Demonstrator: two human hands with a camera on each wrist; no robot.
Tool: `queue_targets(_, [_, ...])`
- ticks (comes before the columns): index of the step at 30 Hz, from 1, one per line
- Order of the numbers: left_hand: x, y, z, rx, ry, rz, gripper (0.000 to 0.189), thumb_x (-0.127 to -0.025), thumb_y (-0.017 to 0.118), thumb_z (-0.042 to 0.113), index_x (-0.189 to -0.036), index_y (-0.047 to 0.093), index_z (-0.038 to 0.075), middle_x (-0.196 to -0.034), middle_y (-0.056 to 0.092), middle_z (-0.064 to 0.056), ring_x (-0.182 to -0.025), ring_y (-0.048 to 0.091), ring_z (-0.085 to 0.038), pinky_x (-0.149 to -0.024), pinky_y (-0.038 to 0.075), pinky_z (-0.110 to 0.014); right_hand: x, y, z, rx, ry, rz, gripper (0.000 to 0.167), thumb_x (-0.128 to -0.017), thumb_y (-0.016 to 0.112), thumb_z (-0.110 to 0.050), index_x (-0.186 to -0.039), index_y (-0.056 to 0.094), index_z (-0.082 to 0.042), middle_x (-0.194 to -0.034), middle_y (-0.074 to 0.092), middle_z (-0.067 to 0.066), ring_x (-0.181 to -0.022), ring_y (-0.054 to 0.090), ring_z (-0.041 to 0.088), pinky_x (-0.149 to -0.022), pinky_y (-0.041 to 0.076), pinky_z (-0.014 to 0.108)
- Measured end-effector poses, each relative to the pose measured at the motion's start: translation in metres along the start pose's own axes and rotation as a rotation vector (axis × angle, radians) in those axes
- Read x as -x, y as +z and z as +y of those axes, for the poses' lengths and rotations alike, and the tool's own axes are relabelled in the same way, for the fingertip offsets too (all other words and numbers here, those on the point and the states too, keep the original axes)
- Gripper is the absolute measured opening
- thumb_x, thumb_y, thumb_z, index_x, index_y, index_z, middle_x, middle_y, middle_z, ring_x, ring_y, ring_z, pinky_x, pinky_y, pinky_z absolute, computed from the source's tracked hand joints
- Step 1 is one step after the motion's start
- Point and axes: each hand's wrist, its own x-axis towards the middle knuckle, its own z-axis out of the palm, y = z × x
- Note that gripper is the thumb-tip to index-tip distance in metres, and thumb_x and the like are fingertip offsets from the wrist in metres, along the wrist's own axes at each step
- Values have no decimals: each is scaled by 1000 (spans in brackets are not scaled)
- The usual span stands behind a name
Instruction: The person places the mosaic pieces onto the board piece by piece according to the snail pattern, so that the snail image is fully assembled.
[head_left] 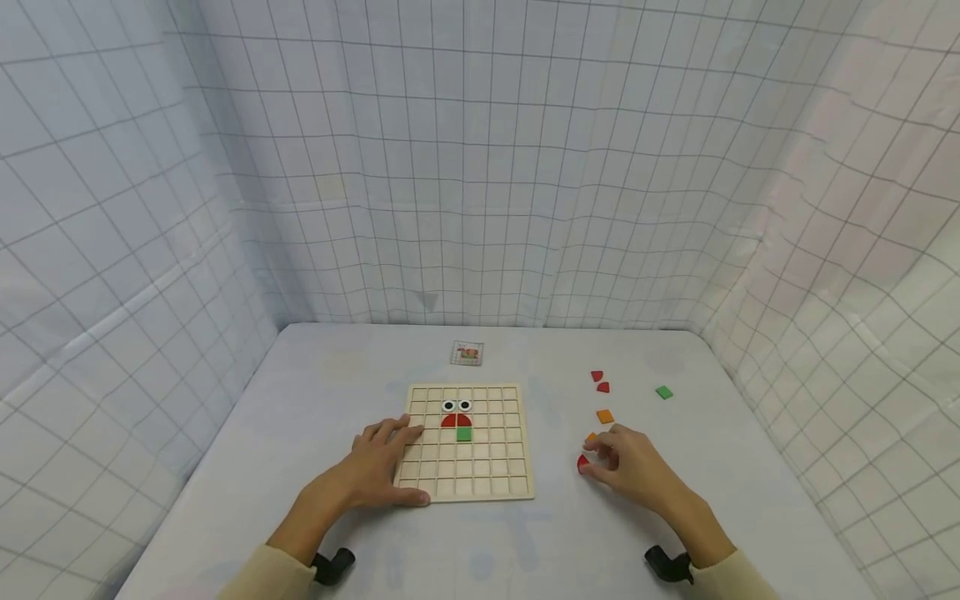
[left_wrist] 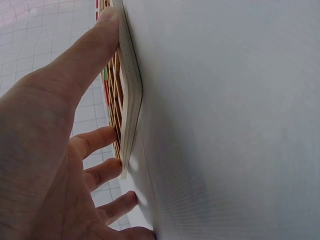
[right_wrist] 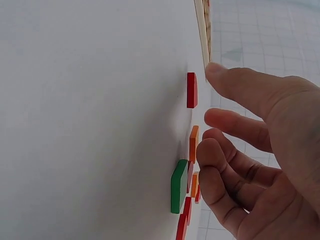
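My left hand [head_left: 377, 467] rests on the left side of a pale wooden grid board [head_left: 491, 467], its fingers spread and the thumb on the front edge. Set in the board are two eye pieces [head_left: 457, 406], two red quarter-round pieces [head_left: 456, 421] and a green square [head_left: 464, 434]. Over the table to the right, my right hand [head_left: 630, 468] hovers with thumb and forefinger apart near a red piece [head_left: 582, 464]. The right wrist view shows that red piece [right_wrist: 192, 90] lying on the table, with nothing between the fingers. One orange piece [head_left: 591, 437] is partly hidden behind the fingertips.
Beyond my right hand lie an orange square [head_left: 605, 417], two red pieces [head_left: 603, 387] and a green piece [head_left: 664, 392]. A small picture card [head_left: 467, 353] lies behind the board. Gridded white cloth [head_left: 465, 208] encloses the table at the back and sides.
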Motion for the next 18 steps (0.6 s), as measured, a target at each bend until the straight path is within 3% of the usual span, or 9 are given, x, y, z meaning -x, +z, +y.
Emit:
queue_targets(11, [-1, 1, -6, -1, -3, -1, 119, -85, 100, 65, -176, 48, 10, -186, 36, -28, -163, 39, -65, -126, 35, -87, -1, 4, -4, -37, 49, -95, 33, -92, 104, -29, -117, 88, -14, -93, 68, -10, -84, 56, 0, -75, 55, 21])
queue_targets(18, [-3, 1, -6, 10, 8, -4, 118, -85, 100, 65, -176, 48, 10, -186, 37, -29, -162, 39, -66, -126, 36, -86, -1, 7, -6, -35, 93, -90, 30, -91, 103, -24, -115, 88, -12, -93, 68, -10, -84, 56, 1, -74, 54, 20])
